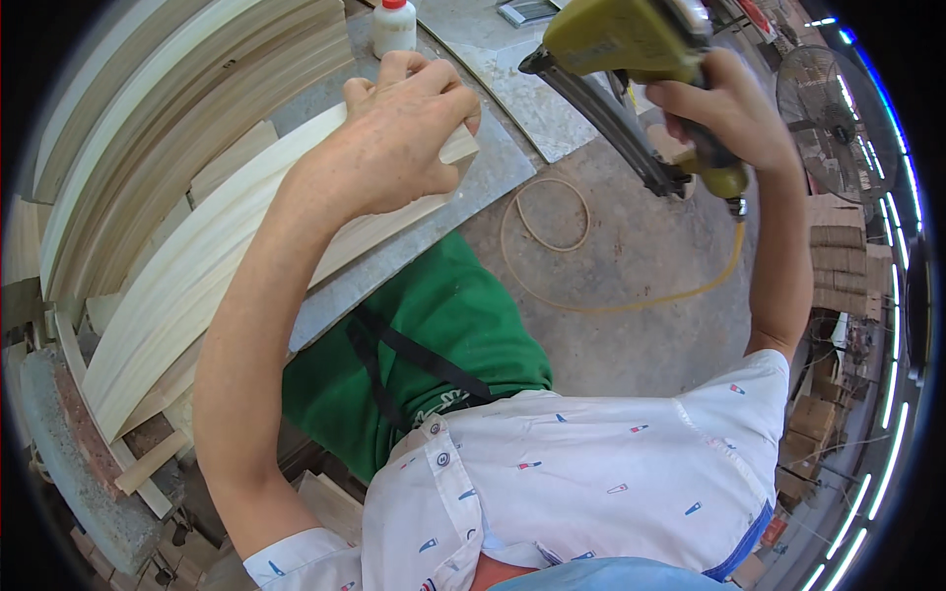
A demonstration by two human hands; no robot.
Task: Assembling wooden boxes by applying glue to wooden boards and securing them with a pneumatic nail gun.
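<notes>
My left hand (404,138) is closed over the right end of a long, pale wooden piece (212,251), its fingers bent over the far edge and the thumb on the near side. The wood rests on a grey work surface (394,266). Up at the right, my right hand (729,113) is wrapped round the handle of a yellow-green air nail gun (616,39), held in the air apart from the wood. A yellow air hose (714,284) runs from a fitting at the base of its handle. The nail gun's top is cut off by the view's edge.
Behind the wooden piece lies a stack of long pale boards (128,128). A white bottle with a red cap (394,30) stands beyond my left hand. The hose loops over the concrete floor (621,345). At the right are a large fan (818,98) and stacked cardboard (838,261).
</notes>
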